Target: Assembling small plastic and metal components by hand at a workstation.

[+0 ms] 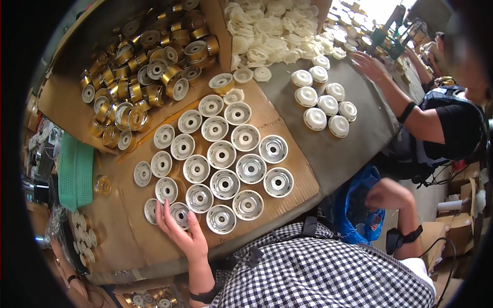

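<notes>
My left hand (186,233) is at the near left edge of a group of round, cup-like parts with white rims. Its fingers are spread, its fingertips and thumb around a silver-centred cup (179,217); whether they press on it I cannot tell. Beside it stand another cup (166,190) and several more in loose rows, each with a hole in its middle. They stand on a cardboard sheet (295,194). My right hand (389,195) is above an open blue plastic bag (354,205), fingers curled and slightly blurred; anything in them is hidden.
A cardboard box (61,105) of gold cups stands at the back left, beside a heap of white plastic rings (272,31). White-capped pieces (315,118) stand on the grey tabletop (341,156). A green basket (76,169) is at left. A co-worker's arm (385,82) reaches in at right.
</notes>
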`<action>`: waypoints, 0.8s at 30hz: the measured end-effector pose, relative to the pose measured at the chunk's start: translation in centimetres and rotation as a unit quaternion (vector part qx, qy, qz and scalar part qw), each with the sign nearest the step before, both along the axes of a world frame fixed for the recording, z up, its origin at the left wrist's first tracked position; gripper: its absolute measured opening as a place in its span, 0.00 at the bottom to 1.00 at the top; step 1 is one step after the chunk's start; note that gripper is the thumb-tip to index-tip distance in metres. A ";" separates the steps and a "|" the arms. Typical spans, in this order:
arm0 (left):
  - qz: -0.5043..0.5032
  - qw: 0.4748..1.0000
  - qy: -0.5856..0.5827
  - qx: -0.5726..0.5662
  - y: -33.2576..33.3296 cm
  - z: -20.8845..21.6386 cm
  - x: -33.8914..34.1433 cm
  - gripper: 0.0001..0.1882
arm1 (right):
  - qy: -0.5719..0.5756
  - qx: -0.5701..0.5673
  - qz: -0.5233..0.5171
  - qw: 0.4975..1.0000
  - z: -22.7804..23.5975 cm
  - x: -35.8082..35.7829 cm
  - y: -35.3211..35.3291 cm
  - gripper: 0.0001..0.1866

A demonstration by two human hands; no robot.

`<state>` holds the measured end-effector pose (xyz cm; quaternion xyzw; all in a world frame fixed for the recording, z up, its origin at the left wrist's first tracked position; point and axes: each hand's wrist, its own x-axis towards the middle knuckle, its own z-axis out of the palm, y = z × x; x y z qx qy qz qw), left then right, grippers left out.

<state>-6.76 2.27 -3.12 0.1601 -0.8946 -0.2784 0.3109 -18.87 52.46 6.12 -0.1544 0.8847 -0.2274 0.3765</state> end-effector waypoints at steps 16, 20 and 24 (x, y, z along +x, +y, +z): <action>0.006 0.999 0.004 -0.049 -0.2 2.3 2.1 0.28 | 0.277 0.329 0.028 0.902 -50.3 13.1 12.4 0.15; 0.011 0.999 0.016 -0.050 1.0 2.1 2.4 0.28 | 0.247 0.418 0.278 0.829 -41.1 11.3 7.4 0.13; -0.001 0.998 0.023 -0.051 1.4 2.5 1.9 0.27 | 0.154 0.359 0.198 0.899 -38.5 11.7 6.1 0.11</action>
